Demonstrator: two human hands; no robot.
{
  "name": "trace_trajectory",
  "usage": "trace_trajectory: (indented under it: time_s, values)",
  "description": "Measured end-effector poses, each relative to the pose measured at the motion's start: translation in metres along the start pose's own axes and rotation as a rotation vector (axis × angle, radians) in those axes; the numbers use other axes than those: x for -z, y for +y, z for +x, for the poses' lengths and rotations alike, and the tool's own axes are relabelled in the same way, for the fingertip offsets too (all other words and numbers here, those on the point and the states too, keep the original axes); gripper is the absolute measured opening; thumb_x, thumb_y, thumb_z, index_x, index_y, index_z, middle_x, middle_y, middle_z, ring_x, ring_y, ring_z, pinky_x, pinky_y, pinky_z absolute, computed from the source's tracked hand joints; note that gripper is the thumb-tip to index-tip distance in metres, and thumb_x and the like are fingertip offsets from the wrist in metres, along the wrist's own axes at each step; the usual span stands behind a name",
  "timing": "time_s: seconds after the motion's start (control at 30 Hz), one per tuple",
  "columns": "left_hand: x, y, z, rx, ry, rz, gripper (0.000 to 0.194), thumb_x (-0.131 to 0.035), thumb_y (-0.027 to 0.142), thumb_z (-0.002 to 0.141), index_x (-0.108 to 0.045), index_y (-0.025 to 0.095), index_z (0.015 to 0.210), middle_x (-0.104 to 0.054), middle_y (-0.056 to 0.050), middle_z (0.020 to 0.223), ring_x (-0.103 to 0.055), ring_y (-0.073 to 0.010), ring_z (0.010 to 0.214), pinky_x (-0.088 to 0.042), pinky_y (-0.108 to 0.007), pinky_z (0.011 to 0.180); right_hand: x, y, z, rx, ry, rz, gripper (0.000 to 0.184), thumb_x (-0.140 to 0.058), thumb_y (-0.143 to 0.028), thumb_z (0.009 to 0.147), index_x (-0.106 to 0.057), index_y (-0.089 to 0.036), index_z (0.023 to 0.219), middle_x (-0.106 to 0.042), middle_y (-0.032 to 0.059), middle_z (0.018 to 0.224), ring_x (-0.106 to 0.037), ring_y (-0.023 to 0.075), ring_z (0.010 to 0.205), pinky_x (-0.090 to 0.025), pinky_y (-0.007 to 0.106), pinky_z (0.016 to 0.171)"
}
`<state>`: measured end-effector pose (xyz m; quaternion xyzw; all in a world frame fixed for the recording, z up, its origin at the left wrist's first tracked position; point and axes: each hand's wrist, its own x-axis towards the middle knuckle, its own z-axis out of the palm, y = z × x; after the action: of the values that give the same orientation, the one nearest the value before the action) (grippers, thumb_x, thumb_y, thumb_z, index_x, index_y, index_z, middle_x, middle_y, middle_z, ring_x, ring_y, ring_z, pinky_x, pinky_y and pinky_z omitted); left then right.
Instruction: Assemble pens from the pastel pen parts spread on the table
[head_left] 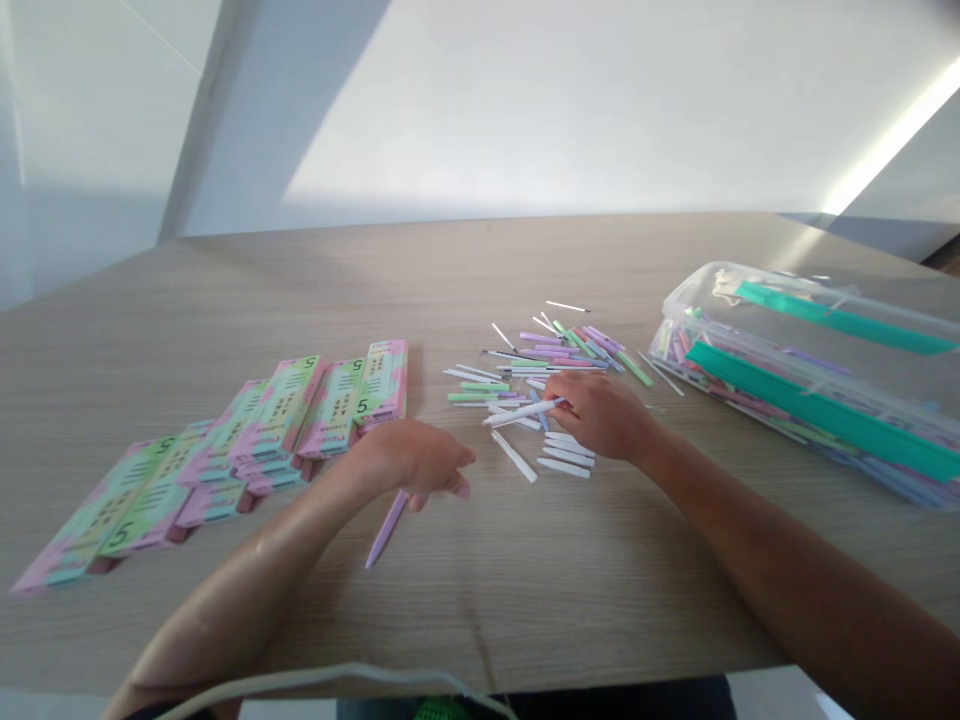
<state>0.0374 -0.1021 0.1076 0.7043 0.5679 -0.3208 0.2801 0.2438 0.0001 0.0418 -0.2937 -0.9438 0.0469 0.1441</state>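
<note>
From the head view:

1. Our right hand [596,415] rests on the pile of pastel sticks [540,365], its fingers closed narrow, apparently pinching a white stick [525,412] at the pile's near side.
2. Our left hand [416,460] hovers left of the pile, fingers loosely curled and holding nothing, a lilac stick [386,528] just beside it on the near side.
3. Pastel boxes [281,410] printed with a 5 overlap at left on the wooden table [480,620]; a clear plastic tub [810,380] full of sticks lies far right.
</note>
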Motion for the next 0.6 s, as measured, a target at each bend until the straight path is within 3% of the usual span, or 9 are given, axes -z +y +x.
trace_trajectory:
  time_s: [0.3, 0.5, 0.6]
  values:
    - [0.0019, 0.005, 0.0007, 0.003, -0.022, 0.034, 0.043, -0.048, 0.029, 0.086, -0.049, 0.02, 0.129, -0.073, -0.007, 0.074, -0.066, -0.0233, 0.08, -0.042, -0.026, 0.059, -0.0019, 0.0003, 0.0002, -0.085, -0.123, -0.051, 0.014, -0.047, -0.03, 0.085, -0.058, -0.021, 0.084, -0.063, 0.0012, 0.076, -0.053, 0.0151, 0.066, -0.024, 0.025, 0.057]
    - [-0.0022, 0.0056, 0.0046, 0.007, 0.001, -0.021, 0.04, -0.049, 0.026, 0.084, -0.054, 0.021, 0.123, -0.074, -0.006, 0.08, -0.066, -0.0206, 0.068, -0.043, -0.026, 0.058, -0.002, 0.0033, -0.0005, -0.121, -0.109, -0.067, 0.018, -0.046, -0.033, 0.087, -0.059, -0.021, 0.085, -0.064, 0.0019, 0.075, -0.054, 0.016, 0.067, -0.023, 0.026, 0.056]
    - [-0.0016, 0.0021, 0.0039, 0.008, -0.007, -0.004, 0.042, -0.048, 0.031, 0.085, -0.052, 0.021, 0.126, -0.073, -0.006, 0.074, -0.066, -0.0215, 0.072, -0.044, -0.026, 0.059, 0.0007, 0.004, -0.0004, -0.099, -0.093, -0.042, 0.017, -0.047, -0.032, 0.087, -0.059, -0.02, 0.085, -0.064, 0.0022, 0.076, -0.054, 0.0159, 0.067, -0.024, 0.025, 0.056]
